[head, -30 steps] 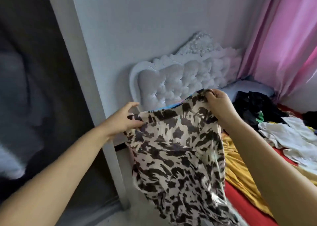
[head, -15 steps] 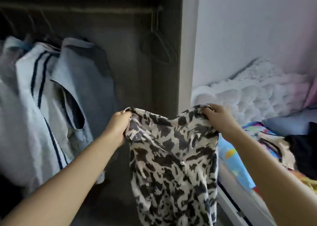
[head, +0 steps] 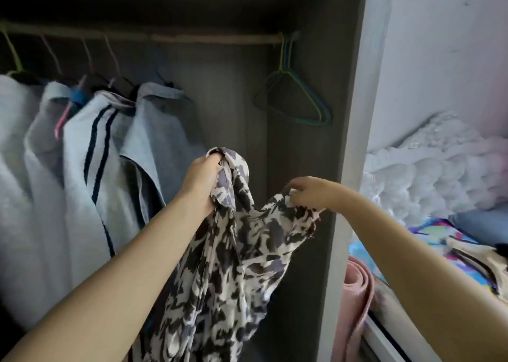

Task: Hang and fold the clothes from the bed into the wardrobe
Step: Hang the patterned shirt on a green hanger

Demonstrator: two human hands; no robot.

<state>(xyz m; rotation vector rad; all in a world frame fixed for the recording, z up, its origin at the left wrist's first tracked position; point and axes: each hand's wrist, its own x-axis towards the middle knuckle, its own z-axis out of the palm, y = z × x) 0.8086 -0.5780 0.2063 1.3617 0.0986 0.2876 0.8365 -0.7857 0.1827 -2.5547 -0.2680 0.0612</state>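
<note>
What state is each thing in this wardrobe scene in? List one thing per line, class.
patterned garment: off a hanger, held up by both hands
left hand: grips one top corner
right hand: pinches the other corner
empty hangers: hanging bare on the rail
grey shirts: hung on hangers
wardrobe: open
pink mat: rolled

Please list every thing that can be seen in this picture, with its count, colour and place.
patterned garment: one, cream with dark blotches, held before the wardrobe
empty hangers: a few, green and blue, right end of the rail
hung clothes: about four, pale grey, left on the rail
rolled mat: one, pink, beside the bed
headboard: one, white, right
left hand: grips the garment's top
right hand: pinches its other edge
</note>
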